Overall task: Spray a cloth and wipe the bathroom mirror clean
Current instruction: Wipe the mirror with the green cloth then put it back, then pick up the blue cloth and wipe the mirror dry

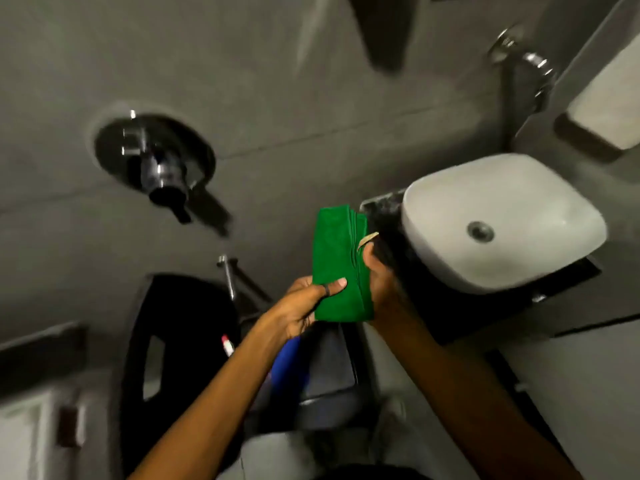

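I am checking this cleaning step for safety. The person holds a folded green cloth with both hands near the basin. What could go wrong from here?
1. The folded green cloth is pinched only at its lower part by the left hand and right hand, so it might slip and fall.
2. It is held beside the white basin, not over it, so it would likely drop lower.
3. The picture is dim and blurred, and no mirror is visible.

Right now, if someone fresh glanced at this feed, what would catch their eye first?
The bright green cloth, folded and held up mid-frame by the left hand and the right hand. Next, the white basin just right of it, then the shiny chrome valve on the grey wall at left.
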{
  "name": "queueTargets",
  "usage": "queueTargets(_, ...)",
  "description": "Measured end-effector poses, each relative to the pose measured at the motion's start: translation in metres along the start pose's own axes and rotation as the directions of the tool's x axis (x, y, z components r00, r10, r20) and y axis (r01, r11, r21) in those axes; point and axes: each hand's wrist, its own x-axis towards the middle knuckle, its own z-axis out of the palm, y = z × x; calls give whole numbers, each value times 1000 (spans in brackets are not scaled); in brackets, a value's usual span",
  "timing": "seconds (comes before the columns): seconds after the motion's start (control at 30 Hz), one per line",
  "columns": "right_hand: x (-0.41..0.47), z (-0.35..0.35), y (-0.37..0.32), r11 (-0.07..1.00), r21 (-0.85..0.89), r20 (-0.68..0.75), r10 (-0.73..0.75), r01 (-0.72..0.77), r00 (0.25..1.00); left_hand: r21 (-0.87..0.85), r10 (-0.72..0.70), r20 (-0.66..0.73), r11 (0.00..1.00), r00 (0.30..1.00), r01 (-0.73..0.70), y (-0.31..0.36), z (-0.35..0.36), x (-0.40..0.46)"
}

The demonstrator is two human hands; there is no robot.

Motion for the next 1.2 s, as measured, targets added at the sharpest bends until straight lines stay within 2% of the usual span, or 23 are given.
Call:
queueTargets(0.07,13,-36,26,985,-106,-95,125,-135,988,33,-58,-90,998,994,61,-45,-19,11)
queueTargets(0.13,34,-72,55,939,-250,-191,190,-235,963,38,-115,-183,992,976,124,-92,-36,27)
queueTargets(0.23,62,-116,99,805,-510,-359,123,-304,925,-19,-157,-273,987,949,158,-159,-53,49)
queueTargets(0.3,81,-144,129,705,-631,-394,68,-324,917,-72,-160,-339,987,927,144,-197,-64,70)
queueTargets(0.4,112,-187,166,588,-731,-403,36,-346,914,-104,-167,-441,985,882,135,-243,-81,105)
queueTargets(0.53,149,-226,192,503,-774,-440,7,-384,898,-28,-138,-500,989,855,144,-269,-103,144)
queueTargets(0.57,157,-234,199,462,-793,-447,3,-397,895,41,-111,-571,986,814,163,-274,-110,153)
queueTargets(0.6,164,-239,201,392,-825,-447,-11,-408,894,137,-64,-668,969,741,206,-277,-118,159)
queueTargets(0.63,168,-242,204,305,-858,-444,-33,-414,895,224,-5,-762,936,648,271,-280,-128,163)
queueTargets(0.7,169,-241,203,187,-904,-408,-109,-384,907,270,64,-883,879,465,392,-281,-145,165)
queueTargets(0.73,166,-238,203,173,-922,-370,-136,-345,919,246,44,-908,860,416,447,-282,-153,166)
queueTargets(0.77,161,-235,203,170,-937,-329,-151,-304,932,219,3,-917,840,399,496,-282,-159,167)
queueTargets(0.87,139,-229,201,232,-943,-268,-103,-239,958,196,-80,-898,808,433,556,-284,-172,166)
queueTargets(0.93,121,-226,194,358,-900,-272,-10,-251,962,193,-94,-857,853,507,484,-277,-172,162)
queueTargets(1.0,105,-221,186,494,-810,-317,85,-316,945,67,-145,-820,937,554,344,-258,-166,161)
queueTargets(1.03,99,-218,183,567,-736,-367,123,-369,922,-47,-188,-792,968,581,248,-244,-159,159)
queueTargets(1.1,83,-208,172,709,-525,-478,212,-471,852,-241,-241,-709,966,663,93,-203,-137,153)
queueTargets(1.13,74,-198,162,748,-425,-504,274,-511,820,-304,-236,-671,952,703,30,-177,-124,146)
queueTargets(1.2,63,-183,157,751,-287,-527,394,-594,753,-389,-218,-591,920,776,-38,-133,-104,138)
